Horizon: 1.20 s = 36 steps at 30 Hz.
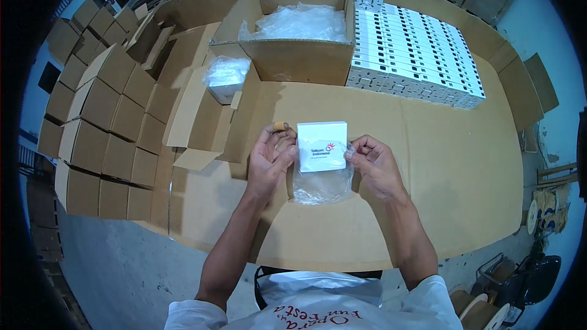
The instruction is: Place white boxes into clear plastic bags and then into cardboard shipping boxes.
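In front of me a flat white square case (322, 140) with a small printed logo stands partly inside a clear plastic bag (322, 187); its upper part sticks out of the bag. At the left edge of the bag my left hand (269, 156) is closed, thumb and curled fingers against the film; a tan bandage (280, 126) wraps one finger. My right hand (377, 165) pinches the bag's right edge between thumb and forefinger, beside the case's lower corner.
An open carton (293, 61) holds clear plastic bags (302, 22). Right of it are rows of stacked white cases (416, 55). Left, an open small carton (199, 116) has a bagged white case (226, 79) at its far end. Brown boxes (101, 107) are stacked beyond the cardboard-covered table's (452, 177) left edge.
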{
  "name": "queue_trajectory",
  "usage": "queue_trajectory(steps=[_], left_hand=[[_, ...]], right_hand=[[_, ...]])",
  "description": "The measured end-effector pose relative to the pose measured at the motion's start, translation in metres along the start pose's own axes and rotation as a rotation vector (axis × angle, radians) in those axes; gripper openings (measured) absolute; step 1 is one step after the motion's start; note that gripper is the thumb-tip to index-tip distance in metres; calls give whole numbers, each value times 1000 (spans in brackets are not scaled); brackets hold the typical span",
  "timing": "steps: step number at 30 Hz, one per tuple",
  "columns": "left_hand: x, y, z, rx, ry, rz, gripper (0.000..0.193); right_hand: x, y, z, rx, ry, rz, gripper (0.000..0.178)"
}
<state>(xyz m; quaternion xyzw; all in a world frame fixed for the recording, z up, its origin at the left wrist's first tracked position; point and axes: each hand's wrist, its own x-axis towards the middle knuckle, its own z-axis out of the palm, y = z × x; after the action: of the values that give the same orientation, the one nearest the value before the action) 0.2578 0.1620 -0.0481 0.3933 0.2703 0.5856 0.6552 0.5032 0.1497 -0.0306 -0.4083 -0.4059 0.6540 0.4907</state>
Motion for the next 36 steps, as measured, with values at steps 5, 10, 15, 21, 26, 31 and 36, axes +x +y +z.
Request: queue_trajectory(steps=[5,10,15,21,26,31,36], left_hand=[[-1,-2,6,96,60,-69,55],[-1,0,9,107,105,-122,56],[-2,-1,3,105,112,-133,51],[-1,-3,6,83,136,-88,48],[-3,0,11,98,121,-72,43],[-3,7,15,87,79,-63,42],[-1,3,6,159,36,-44,39]], right_hand=[[-1,5,2,94,7,7,8],[1,4,7,-158,47,-152,10],[-4,-6,17,-628,34,-514,11],[-4,-5,17,-554,-4,-489,10],[-2,1,18,-500,63,-445,8],[2,12,14,-297,69,-308,11],[0,3,13,-160,5,-74,10]])
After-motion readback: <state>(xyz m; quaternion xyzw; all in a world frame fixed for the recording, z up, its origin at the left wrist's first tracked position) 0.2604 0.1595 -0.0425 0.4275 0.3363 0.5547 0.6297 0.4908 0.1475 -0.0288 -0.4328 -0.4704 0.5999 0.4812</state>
